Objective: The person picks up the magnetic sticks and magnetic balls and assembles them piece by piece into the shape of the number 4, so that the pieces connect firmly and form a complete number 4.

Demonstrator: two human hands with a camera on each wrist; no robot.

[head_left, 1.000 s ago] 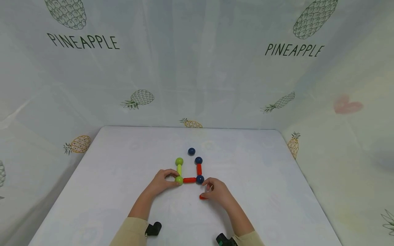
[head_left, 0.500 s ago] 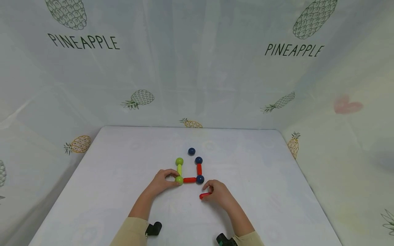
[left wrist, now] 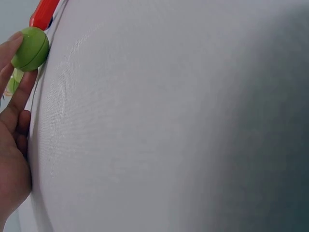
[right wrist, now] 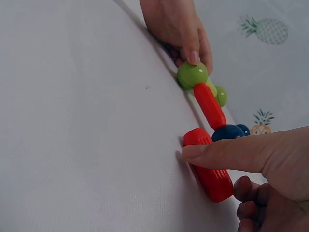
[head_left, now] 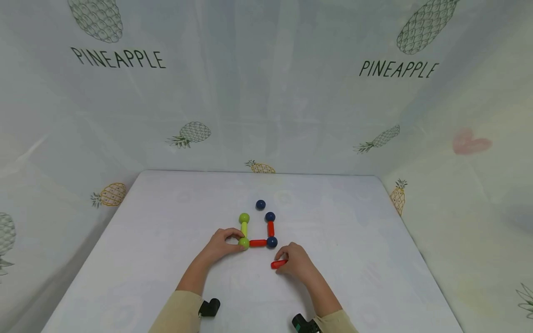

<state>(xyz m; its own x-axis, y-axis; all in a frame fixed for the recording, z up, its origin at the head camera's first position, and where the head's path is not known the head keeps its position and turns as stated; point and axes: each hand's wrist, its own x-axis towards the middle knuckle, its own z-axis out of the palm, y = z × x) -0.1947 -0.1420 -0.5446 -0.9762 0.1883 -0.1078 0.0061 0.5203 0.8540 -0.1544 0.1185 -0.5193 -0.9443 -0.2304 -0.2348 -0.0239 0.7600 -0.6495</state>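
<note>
My left hand [head_left: 220,243] pinches a green ball [head_left: 244,243] between thumb and fingers, at the near left corner of a three-sided frame. From that ball a yellow-green rod [head_left: 244,229] runs back to a second green ball [head_left: 244,218]. A red rod [head_left: 258,243] joins it on the right to a dark blue ball [head_left: 272,242]. Another red rod [head_left: 271,229] leads back from there to a further blue ball [head_left: 270,216]. My right hand [head_left: 296,262] holds a loose, ridged red rod [right wrist: 215,182], thumb across it, just in front of the frame's right corner.
A single blue ball [head_left: 260,205] lies behind the frame, apart from it. Everything rests on a white-covered table [head_left: 345,231]. A pineapple-print cloth [head_left: 266,92] hangs behind and at the sides. Black wrist cameras [head_left: 209,307] sit at both sleeves.
The loose red rod has turned and shows more beyond my right fingers, which have drawn slightly away from the near blue ball. My left hand keeps its hold on the green ball.
</note>
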